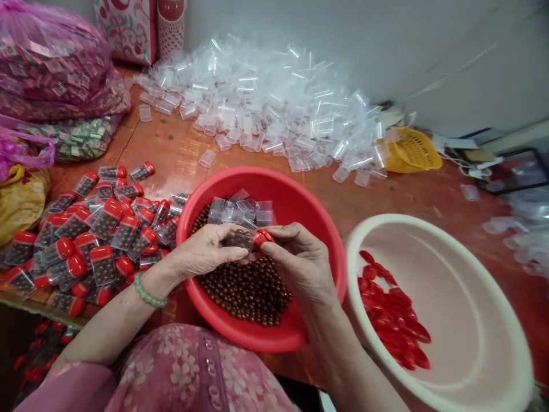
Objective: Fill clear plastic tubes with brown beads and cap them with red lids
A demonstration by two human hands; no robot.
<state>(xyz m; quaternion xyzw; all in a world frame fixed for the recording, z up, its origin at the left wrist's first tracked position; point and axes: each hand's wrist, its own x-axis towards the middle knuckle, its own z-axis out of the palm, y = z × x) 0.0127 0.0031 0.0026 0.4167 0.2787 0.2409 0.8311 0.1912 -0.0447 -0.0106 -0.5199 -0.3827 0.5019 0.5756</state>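
Observation:
Over the red basin [317, 229], my left hand [203, 252] grips a small clear plastic box [237, 240] with brown balls inside. My right hand [298, 254] pinches a red cap [261, 237] at the right end of that box; whether it is fully seated I cannot tell. Beneath both hands lies a heap of shiny brown balls [244, 294]. Several clear empty boxes [242, 210] rest on the balls toward the back of the basin. To the right, a cream basin [454, 303] holds loose red caps [394, 315].
Filled red-capped boxes [103, 240] are piled at the left, reaching the table's front edge. Clear empty boxes [274, 109] form a large heap along the wall. A yellow basket [412, 150] stands back right; pink plastic bags [55, 63] of small packets fill the back left.

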